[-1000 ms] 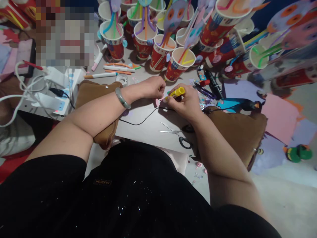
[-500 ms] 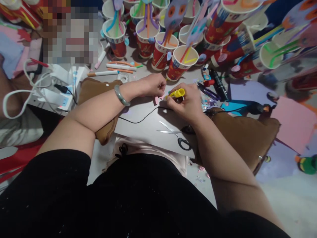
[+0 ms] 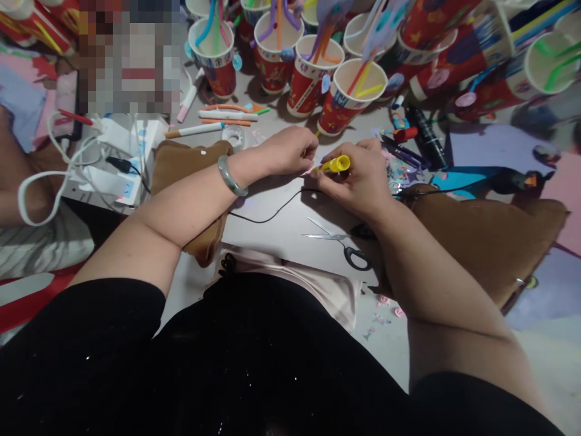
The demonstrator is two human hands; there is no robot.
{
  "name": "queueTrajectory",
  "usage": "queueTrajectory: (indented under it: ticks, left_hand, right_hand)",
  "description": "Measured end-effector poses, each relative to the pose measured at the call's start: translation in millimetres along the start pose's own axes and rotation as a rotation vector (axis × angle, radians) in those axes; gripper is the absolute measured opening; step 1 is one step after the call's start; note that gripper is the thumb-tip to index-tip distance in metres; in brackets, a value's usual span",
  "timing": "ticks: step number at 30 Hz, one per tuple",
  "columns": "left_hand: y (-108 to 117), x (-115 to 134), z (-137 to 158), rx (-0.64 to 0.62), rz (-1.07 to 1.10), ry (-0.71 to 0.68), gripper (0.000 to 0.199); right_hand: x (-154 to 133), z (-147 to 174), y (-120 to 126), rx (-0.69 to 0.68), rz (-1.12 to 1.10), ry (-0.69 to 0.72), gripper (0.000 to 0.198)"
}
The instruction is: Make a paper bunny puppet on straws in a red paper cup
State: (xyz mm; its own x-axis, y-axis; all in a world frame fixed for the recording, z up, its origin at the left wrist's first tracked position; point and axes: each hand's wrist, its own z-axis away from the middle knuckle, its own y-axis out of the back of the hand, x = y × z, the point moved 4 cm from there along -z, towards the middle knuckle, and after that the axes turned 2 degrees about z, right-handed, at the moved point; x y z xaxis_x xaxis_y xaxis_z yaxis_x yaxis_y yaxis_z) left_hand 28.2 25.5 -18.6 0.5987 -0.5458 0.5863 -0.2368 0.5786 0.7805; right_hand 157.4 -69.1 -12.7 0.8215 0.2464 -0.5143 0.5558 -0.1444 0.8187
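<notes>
My right hand [image 3: 358, 178] is closed around a yellow marker [image 3: 338, 165], whose hollow end faces me. My left hand [image 3: 295, 151] has its fingers pinched together, with a small pink paper piece [image 3: 309, 172] showing at the fingertips, mostly hidden. Both hands' fingertips nearly meet above the white table [image 3: 272, 233]. A thin black cord [image 3: 265, 219] runs below them. Open scissors [image 3: 336, 237] with black handles lie close to my right wrist. Just beyond the hands stands a red paper cup [image 3: 340, 109] with straws inside.
Several more decorated paper cups [image 3: 218, 72] crowd the back. Brown cushions [image 3: 481, 248] lie under my forearms. Markers [image 3: 227, 115] and a tape roll [image 3: 233, 138] are left of centre; a power strip [image 3: 140, 157] with cables sits farther left, beside another person's arm [image 3: 22, 175].
The view has shifted, so the table things appear farther right and the cups higher. Both hands stay close together, and the pink piece is now more covered by the fingers.
</notes>
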Motion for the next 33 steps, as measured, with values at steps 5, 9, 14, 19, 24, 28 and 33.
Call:
queueTrajectory:
  ticks: [5, 9, 14, 19, 24, 28, 33]
  left_hand:
    - [-3.0, -0.3, -1.6, -0.005, 0.022, -0.021, 0.016]
    - [-3.1, 1.9, -1.6, -0.005, 0.016, -0.011, 0.016]
    - [1.1, 6.3, -0.3, 0.002, -0.06, -0.012, 0.011]
    - [1.6, 4.7, 1.2, 0.025, -0.041, -0.052, 0.015]
    - [-0.3, 3.6, 2.0, 0.029, -0.01, -0.051, 0.017]
    - [-0.9, 2.7, 1.7, 0.021, 0.025, 0.008, 0.016]
    - [-1.5, 2.5, 0.5, 0.018, 0.035, 0.046, 0.014]
  right_hand:
    - [1.2, 1.0, 0.4, -0.006, -0.071, -0.037, 0.022]
    - [2.1, 1.7, 1.6, 0.033, -0.086, -0.017, 0.02]
    - [2.3, 3.0, 1.3, 0.061, -0.042, 0.047, 0.017]
    - [-1.3, 3.3, 4.7, 0.087, -0.058, 0.079, 0.013]
    - [6.1, 2.1, 10.9, 0.133, -0.137, 0.0, 0.01]
    - [10.5, 0.8, 11.8, 0.136, -0.149, -0.022, 0.007]
    - [8.1, -0.5, 8.0, 0.116, -0.078, 0.024, 0.01]
